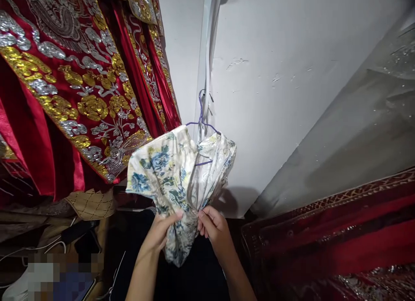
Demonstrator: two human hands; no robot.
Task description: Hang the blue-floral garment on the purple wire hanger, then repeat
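A white blouse (162,167) with blue flowers and short sleeves hangs on a purple wire hanger (201,115). The hanger's hook is caught on a small fixture on the white wall. My left hand (160,229) grips the lower left part of the blouse, thumb in front and fingers behind the cloth. With thumb and fingertips pinched, my right hand (212,223) holds the edge of the front opening, low on the right side. Between the two front edges the pale inside shows. The bottom of the blouse droops bunched between my forearms.
A red garment (94,84) with gold and silver embroidery hangs at the left. Below it are cables, a dark device (87,242) and a woven tan item (92,203). Red patterned fabric (340,232) lies at the right, below a grey surface. The white wall (259,97) rises behind the hanger.
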